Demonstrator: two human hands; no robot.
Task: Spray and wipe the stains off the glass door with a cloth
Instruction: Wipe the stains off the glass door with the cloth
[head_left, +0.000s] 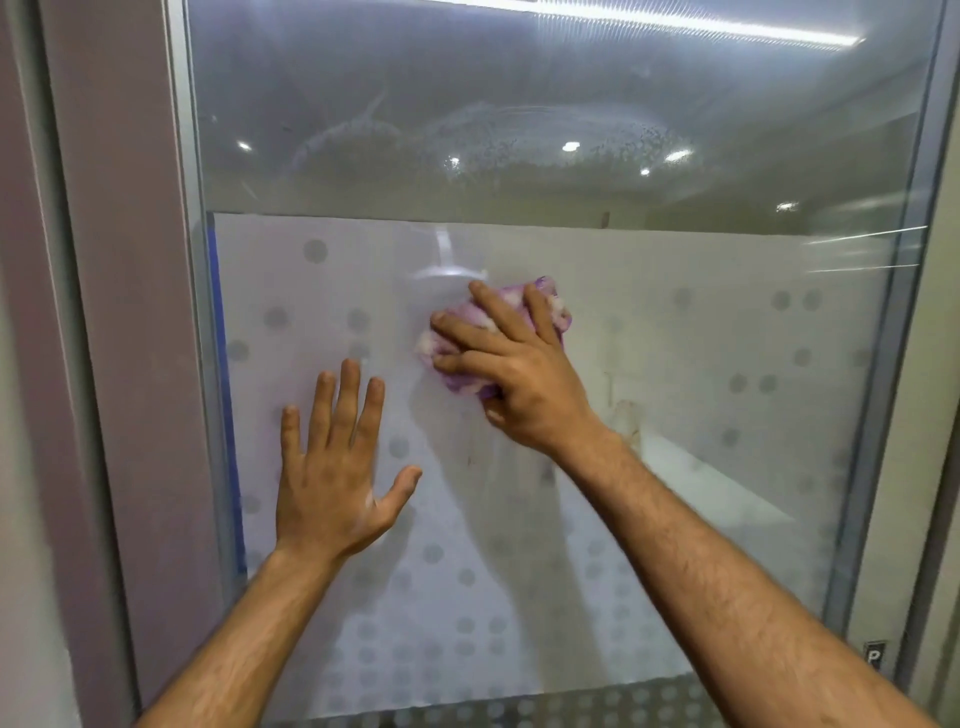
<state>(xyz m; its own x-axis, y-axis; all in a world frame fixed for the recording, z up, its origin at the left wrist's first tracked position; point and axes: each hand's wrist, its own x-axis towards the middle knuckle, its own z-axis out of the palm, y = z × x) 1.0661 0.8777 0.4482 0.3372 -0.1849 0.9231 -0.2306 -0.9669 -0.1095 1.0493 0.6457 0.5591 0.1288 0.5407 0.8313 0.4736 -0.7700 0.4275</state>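
Head camera view, looking straight at a glass door (675, 171) that fills most of the picture. Its upper part is clear glass, marked with a broad arc of dried spray droplets and smears. Its lower part carries a frosted white film (649, 322) printed with grey dots, which grow denser toward the bottom of the door. Faint brownish stains (626, 415) show on the film.

The right hand (519, 374) presses a bunched purple and white cloth (553, 306) flat against the frosted film, near the middle of the door and just below the film's top edge. The fingers are spread and slightly bent over the cloth, with the fingertips lying on top of it. The cloth bulges out above the fingers, between them, and below the lowest finger, so most of it sits under the fingers and palm. The thumb is tucked beneath the hand and only partly seen. The brownish stains lie just beside this wrist, toward the door's right edge.

The left hand (332, 478) rests flat on the frosted film, lower on the door than the cloth and toward the door's left edge. Its fingers are straight and close together, the thumb spread wide toward the cloth. It holds nothing and does not touch the cloth.

A metal frame (197, 312) runs down the door's left edge.
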